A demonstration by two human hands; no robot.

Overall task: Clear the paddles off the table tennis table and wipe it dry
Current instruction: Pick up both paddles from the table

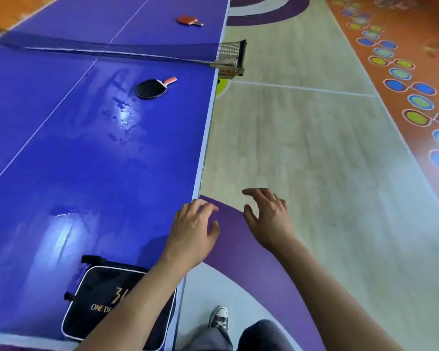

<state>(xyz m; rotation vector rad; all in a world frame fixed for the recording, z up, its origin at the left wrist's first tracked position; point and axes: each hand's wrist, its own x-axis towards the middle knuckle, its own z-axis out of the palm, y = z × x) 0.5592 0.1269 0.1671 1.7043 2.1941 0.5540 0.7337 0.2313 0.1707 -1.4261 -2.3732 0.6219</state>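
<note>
We see a black net [137, 48] stretched across the top, a post [243, 53] holding its right end. Lower down lies a black bag [94, 282] with white piping and gold lettering. The pale floor [302, 148] carries a purple arc [238, 254] and coloured circles [416, 117].

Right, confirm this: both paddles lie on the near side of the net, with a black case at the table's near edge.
Not both: the head view shows the black paddle on the near side of the net, the red paddle beyond it. The black case is at the table's near edge.

Black paddle [151, 89], red paddle [186, 20], wet table [86, 173]
</note>
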